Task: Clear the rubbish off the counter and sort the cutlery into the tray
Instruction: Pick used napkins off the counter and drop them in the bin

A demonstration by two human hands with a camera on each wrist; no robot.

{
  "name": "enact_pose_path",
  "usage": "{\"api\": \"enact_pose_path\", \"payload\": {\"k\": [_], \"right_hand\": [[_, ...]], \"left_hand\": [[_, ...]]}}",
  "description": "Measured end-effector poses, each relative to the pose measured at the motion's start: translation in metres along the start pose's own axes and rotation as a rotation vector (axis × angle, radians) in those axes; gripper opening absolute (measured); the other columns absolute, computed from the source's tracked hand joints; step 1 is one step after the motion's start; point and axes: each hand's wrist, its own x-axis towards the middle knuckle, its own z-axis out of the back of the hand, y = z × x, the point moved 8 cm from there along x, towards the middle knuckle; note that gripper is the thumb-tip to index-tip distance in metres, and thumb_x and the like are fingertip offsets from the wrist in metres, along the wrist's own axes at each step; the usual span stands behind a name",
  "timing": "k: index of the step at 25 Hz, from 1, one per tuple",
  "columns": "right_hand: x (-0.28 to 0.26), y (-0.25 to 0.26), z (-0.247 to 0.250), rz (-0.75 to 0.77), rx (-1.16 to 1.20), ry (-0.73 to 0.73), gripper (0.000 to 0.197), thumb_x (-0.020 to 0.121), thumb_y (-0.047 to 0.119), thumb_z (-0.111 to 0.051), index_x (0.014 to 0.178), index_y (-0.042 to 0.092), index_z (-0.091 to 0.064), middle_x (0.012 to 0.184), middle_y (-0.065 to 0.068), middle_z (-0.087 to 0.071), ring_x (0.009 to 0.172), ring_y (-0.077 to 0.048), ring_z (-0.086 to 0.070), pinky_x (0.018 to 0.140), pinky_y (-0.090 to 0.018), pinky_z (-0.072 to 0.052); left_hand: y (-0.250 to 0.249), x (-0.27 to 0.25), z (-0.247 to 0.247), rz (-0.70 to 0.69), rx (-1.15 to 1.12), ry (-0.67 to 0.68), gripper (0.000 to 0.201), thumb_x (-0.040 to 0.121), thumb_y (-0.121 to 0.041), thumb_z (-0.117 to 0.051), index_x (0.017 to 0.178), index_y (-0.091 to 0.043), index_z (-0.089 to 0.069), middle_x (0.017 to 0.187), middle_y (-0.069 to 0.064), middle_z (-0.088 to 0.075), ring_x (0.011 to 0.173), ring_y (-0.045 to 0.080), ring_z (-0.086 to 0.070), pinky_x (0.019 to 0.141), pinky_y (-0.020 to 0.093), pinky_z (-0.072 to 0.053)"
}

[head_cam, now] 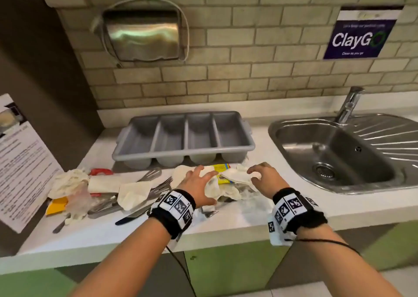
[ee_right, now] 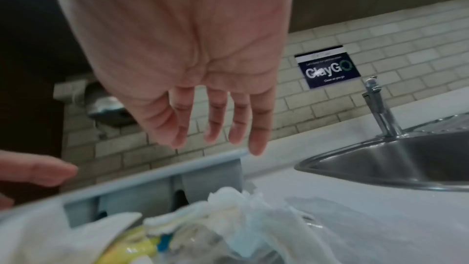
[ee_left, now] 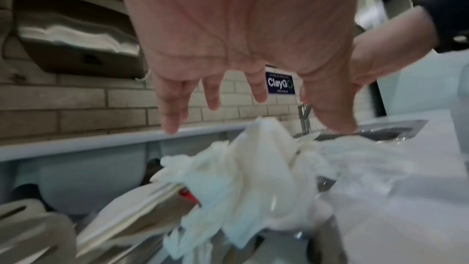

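A grey four-compartment cutlery tray (head_cam: pixel 183 136) stands at the back of the white counter (head_cam: pixel 237 220), and nothing shows inside it. In front lies a heap of crumpled white tissues (head_cam: pixel 226 190) with a yellow wrapper (head_cam: pixel 222 172) among them. My left hand (head_cam: pixel 203 181) hovers over the heap with its fingers spread; the left wrist view shows the fingers (ee_left: pixel 172 119) just above the tissue (ee_left: pixel 253 178). My right hand (head_cam: pixel 255 174) hangs beside it over the right of the heap, loosely curled and holding nothing. A slotted spatula (head_cam: pixel 151 174), a fork (head_cam: pixel 165 181) and a dark-handled knife (head_cam: pixel 129 220) lie to the left.
More tissues, a clear plastic cup (head_cam: pixel 78 197), an orange packet (head_cam: pixel 56 206) and a red-handled tool (head_cam: pixel 101 172) crowd the counter's left. A steel sink (head_cam: pixel 339 156) with a tap (head_cam: pixel 349 104) is on the right. A laminated notice (head_cam: pixel 20 161) leans at the far left.
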Motion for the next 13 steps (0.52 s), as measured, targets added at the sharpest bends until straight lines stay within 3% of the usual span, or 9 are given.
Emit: {"api": "enact_pose_path", "payload": {"k": [3, 6, 9, 11, 13], "right_hand": [[0.03, -0.003, -0.022, 0.023, -0.238, 0.123, 0.04, 0.086, 0.019, -0.056, 0.125, 0.021, -0.054, 0.135, -0.01, -0.045, 0.122, -0.032, -0.042, 0.107, -0.036, -0.036], [0.041, -0.004, -0.05, 0.054, -0.414, 0.274, 0.048, 0.082, 0.03, -0.061, 0.129, 0.025, -0.05, 0.133, -0.006, -0.046, 0.121, -0.03, -0.038, 0.103, -0.043, -0.04], [0.042, -0.011, -0.065, 0.043, -0.435, 0.314, 0.042, 0.088, 0.029, -0.056, 0.129, 0.025, -0.05, 0.133, -0.006, -0.048, 0.125, -0.028, -0.038, 0.102, -0.043, -0.039], [0.043, -0.014, -0.066, 0.048, -0.433, 0.285, 0.038, 0.09, 0.021, -0.052, 0.129, 0.023, -0.051, 0.132, -0.008, -0.051, 0.124, -0.029, -0.041, 0.102, -0.038, -0.038], [0.044, -0.013, -0.063, 0.062, -0.401, 0.229, 0.039, 0.09, 0.009, -0.047, 0.127, 0.02, -0.054, 0.129, -0.011, -0.057, 0.122, -0.03, -0.046, 0.102, -0.035, -0.04]], "left_hand": [[0.007, 0.017, -0.021, 0.036, 0.118, 0.13, 0.101, 0.064, -0.052, -0.072, 0.141, -0.049, -0.007, 0.159, 0.005, 0.005, 0.143, 0.042, -0.003, 0.116, 0.052, -0.023], [0.012, 0.029, -0.035, 0.007, 0.206, 0.171, 0.099, 0.067, -0.048, -0.072, 0.142, -0.049, -0.007, 0.159, 0.003, 0.002, 0.145, 0.037, -0.001, 0.116, 0.051, -0.021], [0.012, 0.036, -0.045, -0.065, 0.185, 0.152, 0.074, 0.081, -0.025, -0.064, 0.142, -0.04, -0.024, 0.157, 0.0, -0.016, 0.143, 0.026, -0.021, 0.113, 0.041, -0.032], [0.017, 0.041, -0.047, -0.083, 0.079, 0.103, 0.057, 0.087, -0.009, -0.053, 0.137, -0.032, -0.04, 0.15, -0.002, -0.035, 0.135, 0.019, -0.038, 0.109, 0.031, -0.036], [0.021, 0.044, -0.043, -0.084, 0.005, 0.053, 0.05, 0.088, -0.002, -0.046, 0.133, -0.024, -0.049, 0.142, 0.001, -0.047, 0.129, 0.019, -0.046, 0.108, 0.026, -0.036]]}}
